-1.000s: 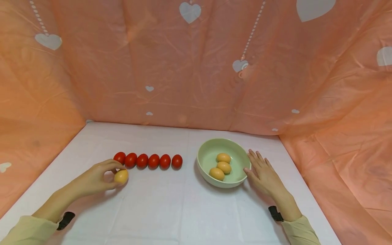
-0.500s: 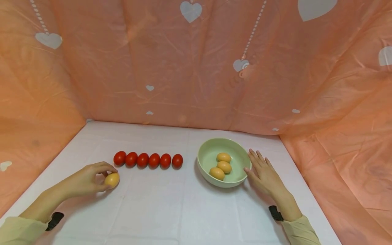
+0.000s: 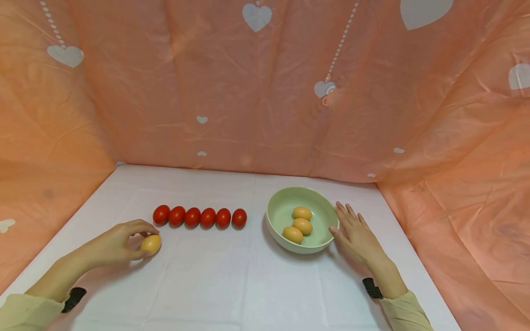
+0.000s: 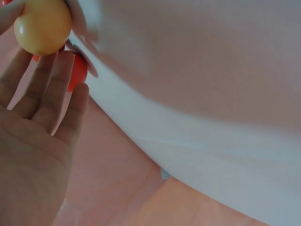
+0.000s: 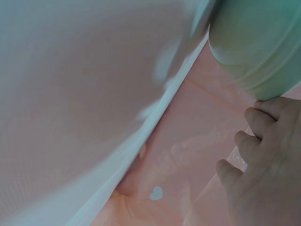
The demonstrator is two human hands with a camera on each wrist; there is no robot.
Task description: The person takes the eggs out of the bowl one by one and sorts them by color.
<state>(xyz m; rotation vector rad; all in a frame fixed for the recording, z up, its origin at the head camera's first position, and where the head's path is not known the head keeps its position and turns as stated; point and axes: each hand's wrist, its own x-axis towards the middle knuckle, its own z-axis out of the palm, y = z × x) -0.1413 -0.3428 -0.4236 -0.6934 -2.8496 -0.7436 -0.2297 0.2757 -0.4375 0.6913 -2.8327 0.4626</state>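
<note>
At the left of the head view, my left hand (image 3: 120, 243) pinches a glossy yellow egg (image 3: 151, 244) between thumb and fingers, low over the table in front of a row of red eggs (image 3: 192, 217). The left wrist view shows this yellow egg (image 4: 43, 26) large, with a red egg (image 4: 78, 71) partly hidden behind the fingers. My right hand (image 3: 358, 236) lies beside the pale green bowl (image 3: 285, 204), fingers extended, thumb and fingertips at its right side. Inside the bowl rest three yellow eggs (image 3: 302, 226). From the right wrist, the bowl's outer wall (image 5: 263, 47) appears above the fingers.
A white cloth (image 3: 207, 285) covers the table. Orange sheeting (image 3: 256, 101) with pale hearts rises at the back and along both sides. The red eggs line up left of the bowl, with a gap between row and bowl.
My left hand has moved left and slightly toward me with the yellow egg, uncovering the leftmost red egg. It has hardly moved over the last half second. The right hand and bowl stay put.
</note>
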